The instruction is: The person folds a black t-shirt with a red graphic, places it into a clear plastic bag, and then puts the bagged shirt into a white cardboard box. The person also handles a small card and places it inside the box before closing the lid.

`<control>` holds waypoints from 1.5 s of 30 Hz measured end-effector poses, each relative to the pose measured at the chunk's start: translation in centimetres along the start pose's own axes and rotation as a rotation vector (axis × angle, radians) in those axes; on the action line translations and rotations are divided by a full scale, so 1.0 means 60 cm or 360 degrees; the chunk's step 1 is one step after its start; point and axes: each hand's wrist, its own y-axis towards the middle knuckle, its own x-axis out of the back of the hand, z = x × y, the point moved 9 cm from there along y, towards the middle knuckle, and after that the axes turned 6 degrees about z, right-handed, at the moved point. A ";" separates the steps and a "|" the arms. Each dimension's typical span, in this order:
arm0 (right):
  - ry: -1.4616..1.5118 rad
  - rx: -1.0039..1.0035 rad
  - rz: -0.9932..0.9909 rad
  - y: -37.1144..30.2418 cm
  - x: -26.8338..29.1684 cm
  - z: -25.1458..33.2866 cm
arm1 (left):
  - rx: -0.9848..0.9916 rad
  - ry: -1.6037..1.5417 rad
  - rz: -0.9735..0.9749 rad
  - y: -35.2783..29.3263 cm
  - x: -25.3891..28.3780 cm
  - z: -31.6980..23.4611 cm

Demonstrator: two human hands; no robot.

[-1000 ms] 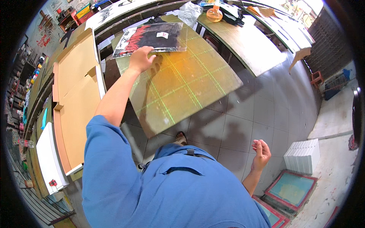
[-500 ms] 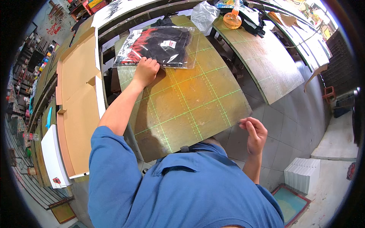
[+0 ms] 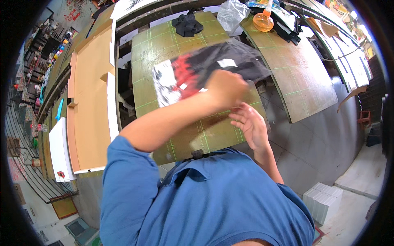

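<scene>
A folded black garment in a clear plastic bag (image 3: pixel 242 57), with red and white print and a white label, lies tilted across the green-lined board (image 3: pixel 152 47). My left hand (image 3: pixel 227 88) is over the bag's near edge, back of the hand up. It is blurred and its fingers are turned away, so its grip is hidden. Just below it and to the right, my right hand (image 3: pixel 252 127) is raised with fingers loosely bent and apart, its fingertips close to the left hand. Nothing shows in the right hand.
A crumpled black cloth (image 3: pixel 187 24) sits at the board's far end. To the left lies an open cardboard box (image 3: pixel 92 98). Beyond on the right are a clear plastic bag (image 3: pixel 233 16), an orange bottle (image 3: pixel 263 21) and a second board (image 3: pixel 301 90).
The bagged garment has shifted right and nearer and turned slightly, uncovering the black cloth. My left hand swung right; my right hand moved up and left toward it, its pinch loosened.
</scene>
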 end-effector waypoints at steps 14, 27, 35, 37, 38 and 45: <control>0.0193 0.0092 -0.0301 -0.002 0.070 0.038 | 0.1291 -0.1076 0.0319 -0.028 -0.155 0.322; 0.0149 0.0052 -0.0145 0.024 0.071 0.056 | 0.1347 -0.1830 0.0055 -0.066 -0.147 0.313; -0.0305 0.0165 -0.0152 0.053 -0.025 0.108 | 0.1285 -0.1914 -0.0293 -0.186 -0.011 0.326; -0.0311 0.0153 0.0187 0.068 -0.079 0.114 | 0.1218 -0.1924 -0.0414 -0.251 0.053 0.334; -0.0364 0.0149 0.0285 0.077 -0.129 0.111 | 0.1245 -0.1945 -0.0508 -0.290 0.084 0.347; -0.0449 0.0212 0.0680 0.153 -0.419 0.034 | 0.0956 -0.2160 -0.0667 -0.586 0.265 0.461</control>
